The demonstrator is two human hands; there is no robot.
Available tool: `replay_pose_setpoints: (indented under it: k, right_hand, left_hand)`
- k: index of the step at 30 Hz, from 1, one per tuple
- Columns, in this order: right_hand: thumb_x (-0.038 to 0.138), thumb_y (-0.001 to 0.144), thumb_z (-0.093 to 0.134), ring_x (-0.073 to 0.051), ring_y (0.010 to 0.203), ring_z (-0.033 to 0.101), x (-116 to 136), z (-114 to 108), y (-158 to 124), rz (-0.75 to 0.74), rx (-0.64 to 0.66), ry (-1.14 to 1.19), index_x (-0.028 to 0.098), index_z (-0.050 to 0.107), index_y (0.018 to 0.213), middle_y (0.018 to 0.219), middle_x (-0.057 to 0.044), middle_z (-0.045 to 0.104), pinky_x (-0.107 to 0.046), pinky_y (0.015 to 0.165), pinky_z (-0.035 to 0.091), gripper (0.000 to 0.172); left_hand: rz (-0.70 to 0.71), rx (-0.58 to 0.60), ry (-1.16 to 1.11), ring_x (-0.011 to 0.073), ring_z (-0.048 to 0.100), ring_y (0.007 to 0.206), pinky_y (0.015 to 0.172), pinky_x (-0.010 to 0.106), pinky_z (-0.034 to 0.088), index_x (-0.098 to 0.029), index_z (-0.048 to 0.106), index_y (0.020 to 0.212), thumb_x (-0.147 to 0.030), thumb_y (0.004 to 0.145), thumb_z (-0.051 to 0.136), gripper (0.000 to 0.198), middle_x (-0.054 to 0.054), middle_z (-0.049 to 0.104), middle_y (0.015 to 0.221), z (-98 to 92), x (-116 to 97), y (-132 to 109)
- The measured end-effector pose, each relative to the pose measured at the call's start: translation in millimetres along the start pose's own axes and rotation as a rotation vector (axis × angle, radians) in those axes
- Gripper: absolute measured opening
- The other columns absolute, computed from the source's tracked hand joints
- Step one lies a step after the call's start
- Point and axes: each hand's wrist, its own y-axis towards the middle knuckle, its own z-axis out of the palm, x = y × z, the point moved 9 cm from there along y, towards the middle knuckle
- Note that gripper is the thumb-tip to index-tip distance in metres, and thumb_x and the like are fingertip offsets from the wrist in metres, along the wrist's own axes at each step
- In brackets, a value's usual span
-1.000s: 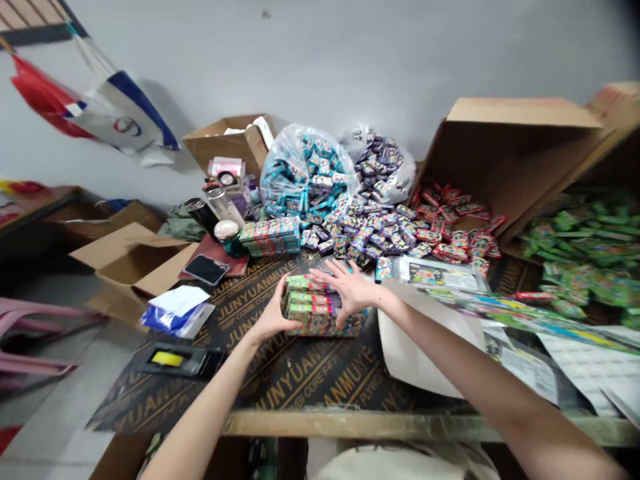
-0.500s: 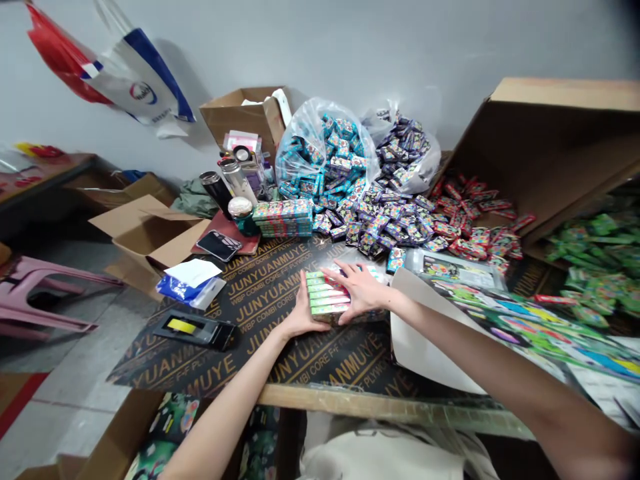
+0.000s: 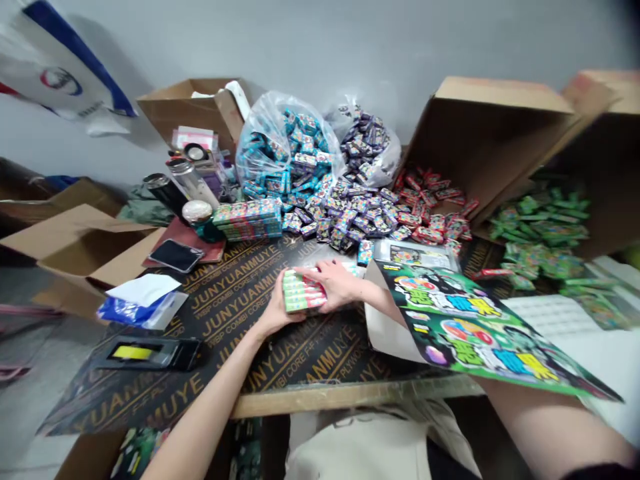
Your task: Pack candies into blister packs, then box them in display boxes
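Observation:
A block of small candy packets [image 3: 299,292], with green and red-white ends showing, sits low over the dark plywood table. My left hand [image 3: 278,305] is wrapped around its left side and underside. From the right, my right hand [image 3: 336,283] closes over its top and right side. A printed green-and-black cardboard sheet [image 3: 465,320] tilts over my right forearm and hides part of it. Behind my right hand lies a clear plastic bag, partly covered. A single blue packet [image 3: 365,252] rests just beyond that hand.
Loose purple packets [image 3: 345,217] and red packets [image 3: 430,213] spread behind the hands, beside a bag of blue packets [image 3: 305,143]. A packet stack [image 3: 249,219], phone [image 3: 176,255] and tape dispenser [image 3: 150,353] stand left. Green packets [image 3: 543,220] lie right, by tall cardboard boxes [image 3: 490,127].
The view has swung right, so the table's things sit further left. The printed sheet has lifted and tilted up across my right forearm. Both hands keep hold of the packet block.

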Motion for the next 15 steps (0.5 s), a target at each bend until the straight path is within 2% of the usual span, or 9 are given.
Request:
replay_pose_setpoints:
  k: [3, 5, 7, 8, 9, 10, 12, 13, 15]
  right_hand:
    - [0.053, 0.047, 0.075, -0.031, 0.11, 0.041, 17.4, -19.3, -27.8, -0.024, -0.049, 0.329, 0.027, 0.015, 0.14, 0.126, -0.011, 0.04, -0.043, 0.093, 0.03, 0.113]
    - [0.055, 0.049, 0.073, -0.027, 0.116, 0.038, 34.3, -28.5, -61.8, -0.081, -0.009, 0.585, 0.025, 0.012, 0.14, 0.134, -0.008, 0.034, -0.035, 0.096, 0.03, 0.114]
    - [0.054, 0.051, 0.073, -0.025, 0.119, 0.038, 45.4, -32.2, -102.0, -0.08, 0.072, 0.711, 0.023, 0.012, 0.14, 0.137, -0.007, 0.032, -0.031, 0.098, 0.029, 0.112]
    - [0.053, 0.051, 0.073, -0.026, 0.12, 0.038, 45.8, -33.5, -122.0, -0.046, 0.097, 0.699, 0.022, 0.013, 0.14, 0.137, -0.007, 0.033, -0.031, 0.098, 0.029, 0.112]
    - [0.052, 0.05, 0.074, -0.027, 0.119, 0.039, 42.5, -35.3, -140.9, 0.003, 0.104, 0.645, 0.021, 0.015, 0.14, 0.136, -0.007, 0.035, -0.033, 0.099, 0.028, 0.112]
    - [0.051, 0.051, 0.074, -0.028, 0.118, 0.039, 37.3, -37.5, -157.9, 0.052, 0.105, 0.563, 0.021, 0.017, 0.139, 0.134, -0.008, 0.037, -0.035, 0.099, 0.028, 0.109]
    - [0.047, 0.057, 0.07, -0.029, 0.115, 0.041, 22.1, -44.6, -184.3, 0.149, 0.068, 0.376, 0.021, 0.025, 0.137, 0.129, -0.008, 0.043, -0.037, 0.099, 0.028, 0.096]
    - [0.045, 0.061, 0.067, -0.029, 0.114, 0.042, 13.2, -48.8, -193.1, 0.199, 0.036, 0.288, 0.022, 0.029, 0.136, 0.127, -0.008, 0.045, -0.038, 0.098, 0.029, 0.087]
    - [0.042, 0.064, 0.064, -0.03, 0.111, 0.044, -4.4, -58.9, -201.7, 0.288, -0.068, 0.123, 0.024, 0.031, 0.135, 0.122, -0.008, 0.049, -0.04, 0.097, 0.03, 0.08]
  left_hand:
    - [0.061, 0.15, -0.117, 0.0319, 0.029, 0.127, 0.105, 0.044, 0.025, -0.024, 0.02, 0.138, -0.042, 0.046, 0.079, 0.112, 0.01, 0.028, 0.142, -8.0, -25.7, -14.9]
    - [0.073, 0.108, -0.161, 0.0287, 0.029, 0.128, 0.105, 0.039, 0.025, -0.023, 0.033, 0.134, -0.053, 0.061, 0.066, 0.085, 0.008, 0.035, 0.139, -13.6, -29.7, -13.7]
    - [0.009, -0.002, -0.091, 0.0262, 0.038, 0.122, 0.101, 0.036, 0.03, -0.021, 0.045, 0.126, -0.052, 0.071, 0.057, 0.064, 0.008, 0.045, 0.132, -1.1, -16.4, -1.0]
    - [-0.035, -0.057, -0.011, 0.0258, 0.046, 0.115, 0.096, 0.035, 0.035, -0.019, 0.052, 0.12, -0.049, 0.07, 0.058, 0.058, 0.009, 0.052, 0.125, 13.6, -6.8, 8.1]
    - [-0.073, -0.054, 0.084, 0.0257, 0.053, 0.106, 0.089, 0.034, 0.04, -0.016, 0.056, 0.114, -0.047, 0.068, 0.061, 0.055, 0.01, 0.059, 0.115, 37.0, 2.3, 18.3]
    - [-0.1, 0.001, 0.173, 0.025, 0.059, 0.091, 0.08, 0.033, 0.044, -0.014, 0.058, 0.112, -0.043, 0.066, 0.063, 0.055, 0.01, 0.065, 0.1, 66.2, 10.1, 28.8]
    - [-0.096, 0.032, 0.249, 0.0226, 0.061, 0.073, 0.068, 0.03, 0.045, -0.012, 0.063, 0.101, -0.036, 0.061, 0.066, 0.047, 0.006, 0.067, 0.074, 113.2, 16.7, 46.1]
    - [-0.088, 0.04, 0.252, 0.0211, 0.06, 0.068, 0.064, 0.028, 0.044, -0.012, 0.066, 0.093, -0.033, 0.062, 0.065, 0.038, 0.004, 0.064, 0.065, 130.1, 17.5, 51.0]
    - [-0.08, 0.036, 0.223, 0.0177, 0.058, 0.057, 0.056, 0.025, 0.042, -0.013, 0.067, 0.075, -0.029, 0.064, 0.061, 0.02, 0.0, 0.059, 0.053, 145.4, 17.1, 51.3]
